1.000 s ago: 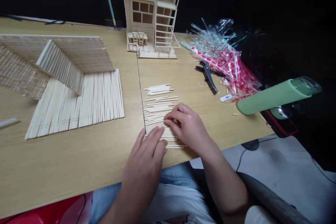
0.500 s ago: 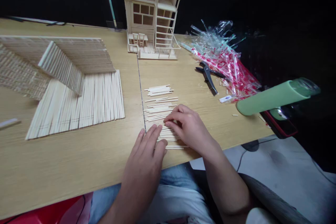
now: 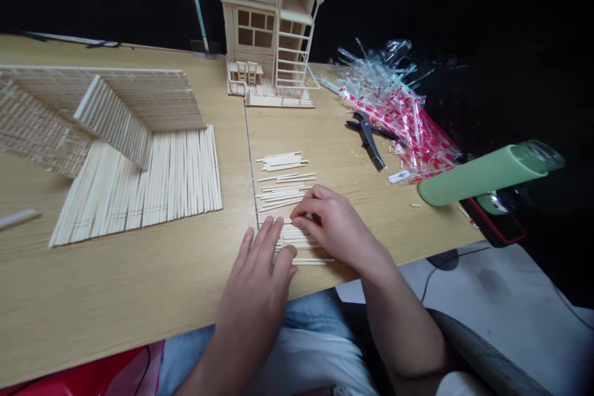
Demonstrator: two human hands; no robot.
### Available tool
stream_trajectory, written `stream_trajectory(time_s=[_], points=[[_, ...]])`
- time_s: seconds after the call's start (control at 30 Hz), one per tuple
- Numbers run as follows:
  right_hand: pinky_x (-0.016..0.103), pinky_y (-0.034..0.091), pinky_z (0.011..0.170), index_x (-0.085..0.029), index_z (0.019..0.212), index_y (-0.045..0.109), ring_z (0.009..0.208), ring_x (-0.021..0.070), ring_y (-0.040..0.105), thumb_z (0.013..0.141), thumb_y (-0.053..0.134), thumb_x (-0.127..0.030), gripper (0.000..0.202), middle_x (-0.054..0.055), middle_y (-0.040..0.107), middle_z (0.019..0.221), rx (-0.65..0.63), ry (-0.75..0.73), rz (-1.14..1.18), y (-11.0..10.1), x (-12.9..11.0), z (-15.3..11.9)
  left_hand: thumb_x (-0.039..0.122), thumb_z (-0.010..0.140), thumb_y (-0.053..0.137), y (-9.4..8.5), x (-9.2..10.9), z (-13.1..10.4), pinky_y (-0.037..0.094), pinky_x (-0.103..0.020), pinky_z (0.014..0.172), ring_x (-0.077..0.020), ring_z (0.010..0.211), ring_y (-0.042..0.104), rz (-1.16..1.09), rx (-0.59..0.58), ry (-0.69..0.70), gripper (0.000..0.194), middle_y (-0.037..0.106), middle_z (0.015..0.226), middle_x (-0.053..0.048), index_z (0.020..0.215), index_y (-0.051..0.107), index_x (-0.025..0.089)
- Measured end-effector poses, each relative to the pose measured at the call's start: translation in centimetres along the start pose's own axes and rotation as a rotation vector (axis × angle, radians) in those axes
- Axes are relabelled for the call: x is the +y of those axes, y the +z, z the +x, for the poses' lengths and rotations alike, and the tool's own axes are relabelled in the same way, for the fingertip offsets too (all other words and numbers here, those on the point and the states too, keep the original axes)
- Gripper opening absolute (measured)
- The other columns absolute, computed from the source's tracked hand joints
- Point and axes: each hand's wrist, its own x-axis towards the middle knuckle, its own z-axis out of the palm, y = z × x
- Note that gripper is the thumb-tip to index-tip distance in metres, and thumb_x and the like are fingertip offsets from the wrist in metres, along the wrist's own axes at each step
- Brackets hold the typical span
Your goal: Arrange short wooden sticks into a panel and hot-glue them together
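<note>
My left hand (image 3: 257, 272) lies low over the table with its fingers stretched out. Its fingertips and thumb rest at the left ends of a near group of thin wooden sticks (image 3: 299, 236). Above the same group, my right hand (image 3: 336, 226) pinches with thumb and forefinger at the top edge of the row. A thin stick seems to be between those fingertips, though they mostly hide it. Farther off, more short sticks (image 3: 284, 161) lie in small loose groups, roughly parallel, right of a dark line on the table.
Left stands a partly walled stick model (image 3: 185, 173). At the back is a taller stick house (image 3: 255, 28) with a ladder. Right of the sticks lie black cutters (image 3: 369, 139), a heap of plastic wrappers (image 3: 403, 99), a green bottle (image 3: 477, 174) and a phone (image 3: 499, 223).
The whole view has shifted slightly. My left fingers have edged a little up and left along the stick ends; my right hand keeps its pinch in nearly the same place.
</note>
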Motion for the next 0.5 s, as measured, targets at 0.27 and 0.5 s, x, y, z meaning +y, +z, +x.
stream_trajectory(time_s=[0.27, 0.5], points=[[0.030, 0.046, 0.077, -0.020, 0.093, 0.075, 0.085, 0.0176, 0.061, 0.091, 0.067, -0.014, 0.010, 0.004, 0.061, 0.092, 0.059, 0.015, -0.121, 0.2, -0.6, 1.7, 0.015, 0.098, 0.049, 0.0, 0.1, 0.0, 0.039, -0.060, 0.112, -0.0331, 0.142, 0.043, 0.014, 0.014, 0.001, 0.010, 0.051, 0.147, -0.019, 0.101, 0.059, 0.016], [0.029, 0.044, 0.076, -0.019, 0.089, 0.075, 0.083, 0.0170, 0.061, 0.090, 0.069, -0.014, 0.008, 0.004, 0.062, 0.089, -0.015, 0.029, -0.133, -0.2, -0.7, 1.7, 0.021, 0.097, 0.052, 0.1, 0.1, 0.1, 0.040, -0.062, 0.111, -0.0384, 0.146, 0.035, 0.020, 0.018, -0.033, 0.012, 0.046, 0.151, -0.022, 0.103, 0.061, 0.016]])
